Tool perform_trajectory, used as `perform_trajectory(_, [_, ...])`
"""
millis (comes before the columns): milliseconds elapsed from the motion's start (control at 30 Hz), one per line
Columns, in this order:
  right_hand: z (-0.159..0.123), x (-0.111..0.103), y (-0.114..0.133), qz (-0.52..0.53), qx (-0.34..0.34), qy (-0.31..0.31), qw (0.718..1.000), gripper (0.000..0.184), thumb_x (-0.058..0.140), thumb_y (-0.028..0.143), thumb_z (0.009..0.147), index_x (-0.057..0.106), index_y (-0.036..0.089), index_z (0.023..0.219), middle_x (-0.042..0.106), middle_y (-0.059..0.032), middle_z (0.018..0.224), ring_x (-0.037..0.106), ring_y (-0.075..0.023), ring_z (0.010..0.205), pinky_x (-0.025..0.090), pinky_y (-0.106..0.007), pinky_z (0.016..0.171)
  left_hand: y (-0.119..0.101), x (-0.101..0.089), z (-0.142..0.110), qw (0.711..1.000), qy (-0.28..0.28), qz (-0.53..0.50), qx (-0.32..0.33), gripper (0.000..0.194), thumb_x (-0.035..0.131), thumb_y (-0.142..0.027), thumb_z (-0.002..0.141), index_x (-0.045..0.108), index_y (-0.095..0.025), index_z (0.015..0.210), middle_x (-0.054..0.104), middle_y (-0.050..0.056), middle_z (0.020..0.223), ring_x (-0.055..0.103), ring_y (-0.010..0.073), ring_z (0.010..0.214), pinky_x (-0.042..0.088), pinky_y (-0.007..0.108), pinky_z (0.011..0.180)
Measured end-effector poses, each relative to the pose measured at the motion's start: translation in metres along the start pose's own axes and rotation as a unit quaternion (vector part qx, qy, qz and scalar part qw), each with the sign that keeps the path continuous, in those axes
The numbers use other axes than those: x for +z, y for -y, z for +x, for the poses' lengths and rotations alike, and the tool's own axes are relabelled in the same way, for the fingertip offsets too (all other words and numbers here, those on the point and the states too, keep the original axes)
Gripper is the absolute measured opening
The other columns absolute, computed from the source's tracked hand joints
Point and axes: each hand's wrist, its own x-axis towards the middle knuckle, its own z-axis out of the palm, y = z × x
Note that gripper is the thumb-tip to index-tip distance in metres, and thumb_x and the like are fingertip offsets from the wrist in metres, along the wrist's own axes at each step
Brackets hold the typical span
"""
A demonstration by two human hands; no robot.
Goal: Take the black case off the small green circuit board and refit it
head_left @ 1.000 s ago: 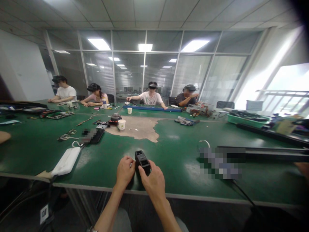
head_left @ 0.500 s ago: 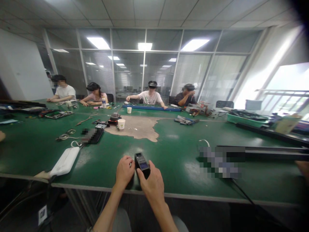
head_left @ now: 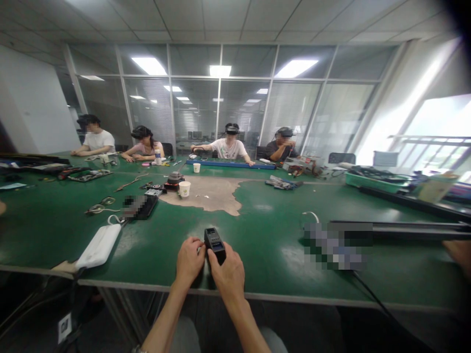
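A black box-shaped device (head_left: 212, 237) with small buttons and a dark bluish screen stands on the green table near its front edge, tilted slightly. My right hand (head_left: 228, 272) grips its near end, thumb on the left side and fingers on the right. On the other side, my left hand (head_left: 190, 260) rests with curled fingers close against the device's left edge. A small pale spot shows between those fingers, too small to name. Whether the left fingertips touch the device is hard to see.
A white power bank (head_left: 98, 246) lies left, with glasses (head_left: 100, 206) beyond it. Paper cups (head_left: 184, 189) stand ahead near a bare brown patch (head_left: 221, 193). Pliers (head_left: 282, 183), a green basket (head_left: 375, 181) and long black bars (head_left: 412, 230) lie right. Several people sit opposite.
The device tips a little in my right hand, its screen looking brighter half a second ago than now. My right hand has shifted slightly left. My left hand stays nearly still.
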Motion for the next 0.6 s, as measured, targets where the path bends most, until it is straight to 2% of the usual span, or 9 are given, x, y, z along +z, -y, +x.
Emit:
perform_trajectory(167, [0.017,-0.019,0.006,0.067,0.015,-0.022,0.997,0.047,0.052,0.05,0.085,0.06,0.016,0.116,0.068,-0.0123,0.103,0.062,-0.0256,0.095,0.044,-0.034,0.085,-0.001,0.0,-0.001,1.0,-0.011,-0.007,0.002,0.026,0.048,-0.028,0.089,0.071,-0.019,0.081,0.064,0.007,0.098,0.058,0.0162,0.094,0.043,0.029,0.088])
perform_trajectory(300, [0.032,-0.031,-0.012,0.089,0.022,-0.054,0.994,0.05,0.05,0.053,0.086,0.057,0.017,0.12,0.067,-0.0111,0.107,0.061,-0.0242,0.098,0.044,-0.033,0.086,-0.002,0.0,-0.001,1.0,-0.009,-0.01,0.006,0.026,0.048,-0.028,0.089,0.071,-0.019,0.08,0.064,0.006,0.098,0.057,0.0159,0.094,0.043,0.029,0.089])
perform_trajectory(467, [0.035,-0.024,-0.052,0.024,0.03,-0.052,0.998,0.049,0.049,0.052,0.086,0.058,0.015,0.118,0.067,-0.0121,0.103,0.062,-0.0259,0.094,0.044,-0.035,0.084,-0.004,-0.002,0.0,1.0,-0.003,-0.012,-0.003,0.026,0.048,-0.028,0.089,0.071,-0.019,0.08,0.064,0.006,0.097,0.058,0.0156,0.093,0.043,0.029,0.088])
perform_trajectory(600, [0.03,-0.013,-0.069,-0.022,0.036,-0.039,0.998,0.048,0.05,0.05,0.086,0.058,0.014,0.116,0.067,-0.0126,0.101,0.061,-0.0271,0.093,0.044,-0.036,0.083,-0.003,-0.002,0.0,1.0,0.0,-0.005,0.002,0.026,0.048,-0.028,0.089,0.071,-0.019,0.081,0.064,0.006,0.099,0.058,0.016,0.093,0.043,0.029,0.088])
